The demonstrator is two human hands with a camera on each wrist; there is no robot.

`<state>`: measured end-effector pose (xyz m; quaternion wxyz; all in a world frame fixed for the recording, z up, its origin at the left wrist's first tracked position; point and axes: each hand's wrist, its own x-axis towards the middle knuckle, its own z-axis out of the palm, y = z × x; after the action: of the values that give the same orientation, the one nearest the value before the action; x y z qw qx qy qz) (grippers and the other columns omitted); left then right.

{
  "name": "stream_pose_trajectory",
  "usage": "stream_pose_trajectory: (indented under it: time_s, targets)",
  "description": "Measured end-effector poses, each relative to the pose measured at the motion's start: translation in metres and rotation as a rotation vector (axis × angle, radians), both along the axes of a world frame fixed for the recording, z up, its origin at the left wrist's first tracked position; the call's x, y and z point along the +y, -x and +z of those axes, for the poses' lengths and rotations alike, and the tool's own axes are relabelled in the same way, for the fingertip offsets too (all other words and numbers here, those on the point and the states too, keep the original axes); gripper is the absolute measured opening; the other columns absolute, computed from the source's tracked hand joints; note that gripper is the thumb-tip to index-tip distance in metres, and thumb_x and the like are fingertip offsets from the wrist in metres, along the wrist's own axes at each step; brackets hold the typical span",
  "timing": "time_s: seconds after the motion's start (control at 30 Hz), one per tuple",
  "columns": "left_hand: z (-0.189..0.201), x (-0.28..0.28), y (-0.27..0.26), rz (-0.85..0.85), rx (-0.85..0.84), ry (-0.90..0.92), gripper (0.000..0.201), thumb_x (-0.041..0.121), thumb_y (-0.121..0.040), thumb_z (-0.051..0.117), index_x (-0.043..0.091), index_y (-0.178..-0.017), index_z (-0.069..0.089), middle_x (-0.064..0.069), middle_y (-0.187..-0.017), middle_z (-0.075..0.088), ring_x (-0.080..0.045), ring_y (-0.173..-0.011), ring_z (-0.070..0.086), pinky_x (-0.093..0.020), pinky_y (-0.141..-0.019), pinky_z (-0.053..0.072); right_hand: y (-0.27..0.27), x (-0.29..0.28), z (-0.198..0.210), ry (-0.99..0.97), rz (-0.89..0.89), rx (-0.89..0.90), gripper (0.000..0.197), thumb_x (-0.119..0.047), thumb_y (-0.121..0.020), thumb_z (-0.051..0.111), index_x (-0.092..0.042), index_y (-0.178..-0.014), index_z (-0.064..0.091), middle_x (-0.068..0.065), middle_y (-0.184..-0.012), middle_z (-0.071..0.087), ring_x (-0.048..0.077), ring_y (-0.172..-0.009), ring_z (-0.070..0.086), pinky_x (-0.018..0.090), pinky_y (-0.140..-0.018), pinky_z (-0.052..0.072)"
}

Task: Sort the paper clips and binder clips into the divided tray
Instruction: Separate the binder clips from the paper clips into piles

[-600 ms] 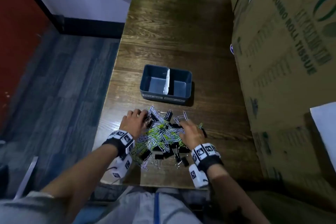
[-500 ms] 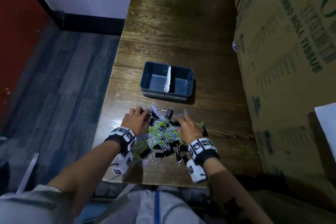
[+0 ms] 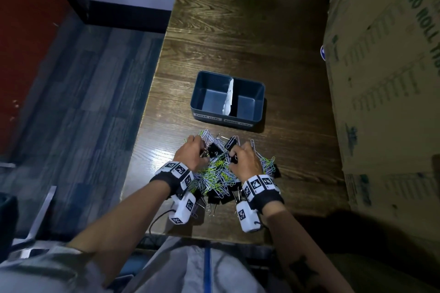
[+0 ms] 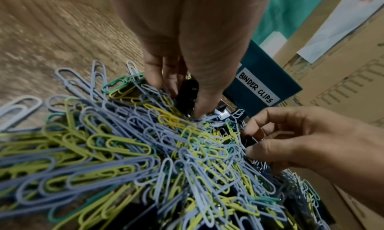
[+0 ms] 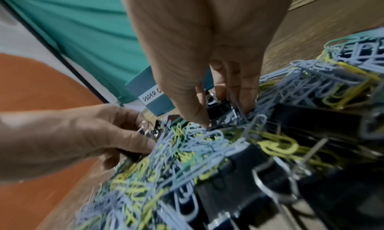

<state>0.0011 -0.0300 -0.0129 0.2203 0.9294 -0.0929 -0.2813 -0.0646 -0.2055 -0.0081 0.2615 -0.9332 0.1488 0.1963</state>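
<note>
We're both hands deep in the pile (image 3: 222, 171) on the worktop (image 3: 242, 38), just short of the empty tray (image 3: 228, 121): our left hand (image 3: 192, 153) pinches a black binder clip (image 4: 188, 92), our right hand (image 3: 246, 162) curls round another (image 5: 219, 106). Light, stiff things, we reckon, best taken by the body since wire paper clips (image 4: 116, 144) tangle and snag on the way up

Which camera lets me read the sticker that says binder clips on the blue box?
The left wrist view: the BINDER CLIPS label is large and sharp there. The head view shows it small and blurred; the right wrist view shows only the other label, partly hidden.
</note>
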Motion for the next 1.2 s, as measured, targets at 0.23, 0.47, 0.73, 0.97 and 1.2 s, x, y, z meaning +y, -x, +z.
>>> stream_pose_trajectory:
  time_s: [0.23, 0.47, 0.73, 0.97, 1.2]
  targets:
    - [-0.005, 0.009, 0.002, 0.161, 0.040, 0.238, 0.035, 0.025, -0.074, 0.080, 0.029, -0.086, 0.048, 0.005, -0.096, 0.066, -0.017, -0.081, 0.063, -0.033, -0.068, 0.054, -0.001, -0.010, -0.002, -0.043, 0.027, -0.143, 0.027, -0.020, -0.083, 0.072, -0.032, -0.091, 0.050, -0.008, -0.097, 0.057, 0.019, -0.088, 0.058, 0.043, -0.074, 0.056]
    - [0.004, 0.029, -0.007, 0.349, 0.068, 0.427, 0.019, 0.022, -0.080, 0.076, 0.028, -0.082, 0.059, -0.001, -0.092, 0.070, -0.017, -0.081, 0.067, -0.034, -0.069, 0.059, 0.007, -0.021, 0.010, -0.298, -0.194, -0.225, 0.024, -0.013, -0.080, 0.079, -0.026, -0.094, 0.064, -0.006, -0.106, 0.065, 0.012, -0.093, 0.060, 0.031, -0.085, 0.051]
    - [0.010, 0.070, -0.034, 0.542, 0.026, 0.480, 0.028, 0.007, -0.080, 0.075, 0.029, -0.082, 0.058, -0.001, -0.091, 0.066, -0.024, -0.083, 0.065, -0.042, -0.075, 0.057, 0.025, -0.071, 0.021, -0.395, -0.534, -0.156, 0.024, -0.010, -0.077, 0.079, -0.031, -0.083, 0.069, -0.011, -0.099, 0.068, 0.011, -0.093, 0.065, 0.037, -0.087, 0.056]
    - [-0.010, 0.112, -0.044, 0.546, 0.023, 0.253, 0.027, 0.007, -0.080, 0.075, 0.021, -0.098, 0.060, -0.014, -0.090, 0.066, -0.034, -0.085, 0.067, -0.050, -0.074, 0.058, 0.048, -0.131, 0.010, -0.084, -0.562, -0.179, 0.021, -0.004, -0.081, 0.076, -0.022, -0.080, 0.066, 0.000, -0.093, 0.069, 0.025, -0.097, 0.065, 0.025, -0.082, 0.041]
    - [0.003, 0.103, -0.030, 0.134, -0.297, -0.113, 0.043, 0.017, -0.080, 0.071, 0.013, -0.119, 0.053, -0.015, -0.115, 0.053, -0.037, -0.105, 0.052, -0.050, -0.076, 0.050, 0.067, -0.139, -0.005, 0.074, -0.430, -0.151, 0.027, 0.005, -0.074, 0.079, -0.009, -0.096, 0.073, 0.016, -0.104, 0.062, 0.029, -0.087, 0.061, 0.021, -0.074, 0.036]
